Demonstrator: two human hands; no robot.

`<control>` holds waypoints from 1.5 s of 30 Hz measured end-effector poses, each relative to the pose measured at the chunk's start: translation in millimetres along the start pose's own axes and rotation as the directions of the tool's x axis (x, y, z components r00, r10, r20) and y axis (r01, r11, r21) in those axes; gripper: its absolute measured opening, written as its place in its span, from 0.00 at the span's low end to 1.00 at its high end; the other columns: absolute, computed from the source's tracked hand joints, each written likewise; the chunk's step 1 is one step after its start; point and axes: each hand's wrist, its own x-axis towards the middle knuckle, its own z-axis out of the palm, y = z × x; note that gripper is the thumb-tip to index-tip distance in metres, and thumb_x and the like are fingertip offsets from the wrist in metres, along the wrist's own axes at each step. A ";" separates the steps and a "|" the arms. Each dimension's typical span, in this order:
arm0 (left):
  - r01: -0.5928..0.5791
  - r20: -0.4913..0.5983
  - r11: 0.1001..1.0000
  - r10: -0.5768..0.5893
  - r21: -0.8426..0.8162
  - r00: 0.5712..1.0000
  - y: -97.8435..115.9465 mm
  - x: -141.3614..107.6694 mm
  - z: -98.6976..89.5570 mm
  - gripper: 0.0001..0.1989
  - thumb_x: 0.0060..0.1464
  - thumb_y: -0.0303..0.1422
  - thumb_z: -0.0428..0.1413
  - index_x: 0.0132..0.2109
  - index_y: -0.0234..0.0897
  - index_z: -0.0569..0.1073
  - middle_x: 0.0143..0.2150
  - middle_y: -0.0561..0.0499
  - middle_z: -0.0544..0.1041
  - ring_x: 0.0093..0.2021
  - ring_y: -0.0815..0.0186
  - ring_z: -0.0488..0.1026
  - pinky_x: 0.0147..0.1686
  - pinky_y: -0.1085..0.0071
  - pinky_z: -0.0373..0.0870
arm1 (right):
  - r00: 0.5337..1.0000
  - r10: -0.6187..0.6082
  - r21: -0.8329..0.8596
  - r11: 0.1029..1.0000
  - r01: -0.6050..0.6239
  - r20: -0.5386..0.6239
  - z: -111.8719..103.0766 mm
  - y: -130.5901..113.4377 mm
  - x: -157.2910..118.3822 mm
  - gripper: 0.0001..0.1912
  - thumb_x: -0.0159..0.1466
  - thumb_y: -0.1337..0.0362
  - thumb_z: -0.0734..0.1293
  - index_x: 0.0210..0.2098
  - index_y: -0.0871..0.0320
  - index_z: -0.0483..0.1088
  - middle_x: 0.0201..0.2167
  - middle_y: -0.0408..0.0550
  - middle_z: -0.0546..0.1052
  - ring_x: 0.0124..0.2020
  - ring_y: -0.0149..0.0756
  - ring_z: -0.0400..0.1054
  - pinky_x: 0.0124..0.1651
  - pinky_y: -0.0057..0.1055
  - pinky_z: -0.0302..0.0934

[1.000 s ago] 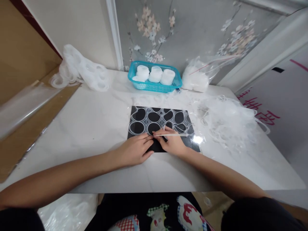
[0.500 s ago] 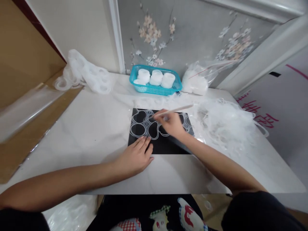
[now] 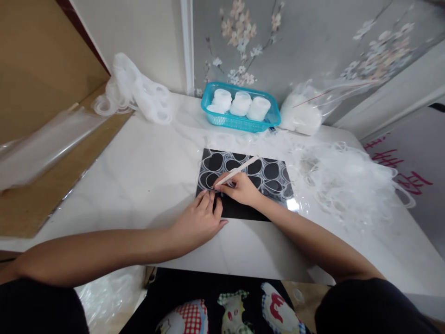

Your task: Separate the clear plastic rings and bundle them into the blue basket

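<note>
A black sheet lies on the white table, covered in its upper part by a clear film with rows of white-edged round outlines. My right hand is closed around a slim white pen-like tool, its lower end down at the left part of the film's front row. Whether that end is a blade or a point, I cannot tell. Beside it, my left hand rests with fingers stretched out on the sheet's front left part, fingertips close to the tool's end and holding nothing.
Behind the sheet stands a blue basket with several stacks of white discs. A plastic bag of white pieces is to its right. Tangled clear film scraps cover the right side; a punched white strip lies back left, near cardboard.
My right hand has moved the tool from the back row down to the front row, close to my left fingertips. The view has shifted slightly, so the table things appear farther right.
</note>
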 end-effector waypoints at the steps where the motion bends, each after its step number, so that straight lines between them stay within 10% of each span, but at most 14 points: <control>1: 0.001 -0.009 1.000 -0.002 -0.011 1.000 0.1 -0.1 0.1 0.28 0.64 0.41 0.55 0.55 0.13 0.72 0.54 0.18 0.73 0.56 0.42 0.73 0.58 0.51 0.67 | 1.000 -0.014 -0.027 1.000 0.014 -0.007 0.9 0.1 -0.2 0.05 0.62 0.66 0.68 0.32 0.57 0.77 0.29 0.46 0.81 0.30 0.36 0.74 0.36 0.32 0.65; 14: 0.039 0.113 0.988 -0.023 -0.148 0.993 -18.0 13.6 -19.3 0.20 0.61 0.41 0.57 0.47 0.25 0.77 0.41 0.37 0.79 0.47 0.50 0.74 0.47 0.57 0.71 | 0.970 -0.175 -0.580 0.779 0.240 0.166 9.5 7.2 -9.1 0.10 0.66 0.67 0.63 0.41 0.57 0.77 0.32 0.51 0.79 0.36 0.41 0.69 0.36 0.33 0.62; 17: 0.051 0.179 0.986 -0.022 -0.159 0.984 -21.6 17.3 -25.2 0.18 0.62 0.42 0.56 0.44 0.27 0.78 0.40 0.39 0.79 0.45 0.51 0.74 0.46 0.58 0.72 | 0.968 -0.055 -0.468 0.881 -0.068 -0.245 -25.2 3.8 35.2 0.06 0.63 0.68 0.66 0.36 0.60 0.76 0.27 0.51 0.75 0.35 0.41 0.66 0.36 0.34 0.58; 19: 0.069 0.213 0.982 -0.030 -0.177 0.977 -24.1 18.8 -28.3 0.17 0.63 0.42 0.56 0.41 0.29 0.78 0.40 0.40 0.80 0.44 0.52 0.75 0.43 0.59 0.72 | 0.766 -0.006 -0.286 0.930 -0.232 -0.642 -60.2 -3.0 66.9 0.11 0.67 0.67 0.61 0.34 0.62 0.74 0.28 0.51 0.75 0.37 0.41 0.65 0.41 0.37 0.57; 22: 0.109 0.236 0.974 -0.060 -0.200 0.970 -32.1 21.3 -32.4 0.15 0.62 0.40 0.56 0.39 0.30 0.78 0.36 0.41 0.80 0.42 0.51 0.76 0.40 0.59 0.74 | 0.643 -0.043 -0.204 0.963 -0.178 -0.765 -97.4 -21.5 83.1 0.13 0.69 0.64 0.58 0.36 0.55 0.73 0.34 0.49 0.77 0.43 0.40 0.66 0.46 0.37 0.58; 25: 0.174 0.165 0.928 -0.125 -0.328 0.978 -45.7 27.4 -41.4 0.13 0.61 0.39 0.57 0.41 0.33 0.78 0.33 0.44 0.79 0.40 0.53 0.77 0.39 0.60 0.75 | 0.767 -0.051 -0.116 0.993 -0.031 -0.639 -94.7 -45.6 57.4 0.06 0.62 0.64 0.69 0.27 0.53 0.75 0.28 0.44 0.78 0.34 0.37 0.69 0.40 0.34 0.62; 30: 0.118 -0.295 0.822 -0.328 -0.556 0.897 -57.4 49.9 -86.3 0.21 0.61 0.38 0.55 0.59 0.36 0.68 0.56 0.42 0.74 0.56 0.57 0.71 0.54 0.58 0.72 | 0.955 0.112 0.385 0.923 0.002 -0.274 -69.8 -94.0 5.1 0.07 0.58 0.60 0.73 0.27 0.56 0.76 0.23 0.44 0.78 0.22 0.30 0.65 0.26 0.30 0.59; 38: -0.052 -0.295 0.890 -0.095 -0.454 0.951 -46.4 82.1 -160.9 0.23 0.58 0.26 0.46 0.59 0.41 0.72 0.58 0.50 0.76 0.59 0.58 0.72 0.59 0.56 0.69 | 0.955 0.068 0.670 0.727 0.149 -0.287 -87.5 -137.8 -23.1 0.09 0.54 0.58 0.77 0.28 0.53 0.77 0.26 0.40 0.77 0.31 0.31 0.74 0.42 0.31 0.70; 45: 0.032 -0.336 0.783 -0.304 -0.622 0.892 -28.2 89.9 -166.1 0.19 0.61 0.36 0.50 0.57 0.44 0.75 0.56 0.52 0.78 0.57 0.58 0.75 0.56 0.58 0.73 | 0.972 0.131 0.826 0.557 0.090 -0.195 -93.2 -130.4 -29.2 0.08 0.55 0.57 0.77 0.31 0.51 0.77 0.31 0.41 0.80 0.32 0.33 0.75 0.41 0.31 0.72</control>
